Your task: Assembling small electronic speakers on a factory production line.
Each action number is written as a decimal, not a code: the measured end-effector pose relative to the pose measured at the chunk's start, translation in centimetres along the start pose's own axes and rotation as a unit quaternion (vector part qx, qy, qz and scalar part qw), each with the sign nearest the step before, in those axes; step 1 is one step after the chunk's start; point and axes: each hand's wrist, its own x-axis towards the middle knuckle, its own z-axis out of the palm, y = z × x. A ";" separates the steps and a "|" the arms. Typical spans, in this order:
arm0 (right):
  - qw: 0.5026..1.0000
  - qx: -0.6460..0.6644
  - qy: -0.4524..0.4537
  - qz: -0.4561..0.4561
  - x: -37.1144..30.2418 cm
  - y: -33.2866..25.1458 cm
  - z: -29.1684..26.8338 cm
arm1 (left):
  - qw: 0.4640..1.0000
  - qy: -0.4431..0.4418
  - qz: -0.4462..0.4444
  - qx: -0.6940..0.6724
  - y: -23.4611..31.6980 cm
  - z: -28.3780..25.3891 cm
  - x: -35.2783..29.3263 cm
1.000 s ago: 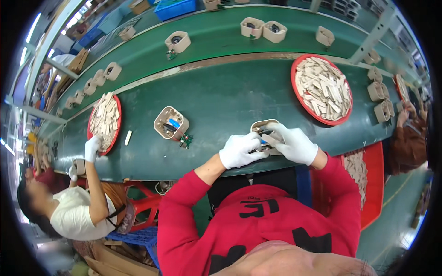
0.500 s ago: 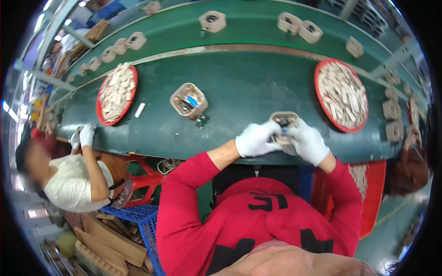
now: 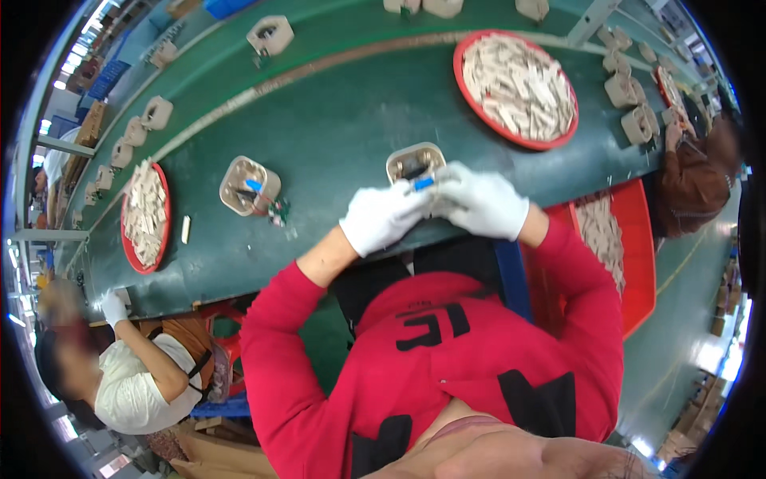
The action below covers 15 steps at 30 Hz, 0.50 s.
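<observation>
Both my hands wear white gloves and meet at the near side of a beige plastic housing (image 3: 428, 150) on the green bench. My left hand (image 3: 383, 217) has its fingers closed at the housing's left near edge. From the right, my right hand (image 3: 483, 201) curls over its near right edge. A small blue part (image 3: 423, 183) shows between the fingertips; which hand pinches it is hard to tell. Dark parts lie inside the housing, whose near wall is hidden by the gloves. Farther left stands a similar open housing (image 3: 266, 182) with a blue piece inside and a green circuit board (image 3: 278, 211) beside it.
Red trays of white pieces stand at the right (image 3: 571, 132) and left (image 3: 165, 233). One white piece (image 3: 186, 230) lies loose. More housings (image 3: 271, 34) line the far green strip. A red bin (image 3: 638, 263) is at my right; co-workers sit left (image 3: 148, 383) and right (image 3: 694, 188).
The whole view has turned and shifted, so the bench now slants. My hands stay at the housing, and the blue part shows more plainly. The left co-worker's hands have shifted.
</observation>
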 end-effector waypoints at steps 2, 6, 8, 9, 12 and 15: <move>0.998 -0.029 0.025 -0.041 0.1 0.8 1.1 | 1.000 0.004 0.008 0.017 -0.1 0.5 0.7; 0.989 0.006 0.094 -0.115 0.2 2.8 2.1 | 1.000 -0.013 -0.014 0.002 -0.1 0.9 1.6; 0.976 0.076 0.172 -0.108 0.1 2.5 0.5 | 0.999 0.024 -0.031 -0.024 -0.4 1.0 2.5; 0.942 0.135 0.267 -0.154 0.1 3.8 0.2 | 0.999 0.029 -0.036 -0.018 -0.7 1.2 3.3; 0.873 0.317 0.368 0.032 -1.3 4.3 -0.1 | 0.991 0.101 -0.080 0.033 -4.6 1.9 5.8; 0.854 0.359 0.349 0.139 -2.9 6.0 1.9 | 0.976 0.162 -0.142 0.044 -10.1 2.8 10.2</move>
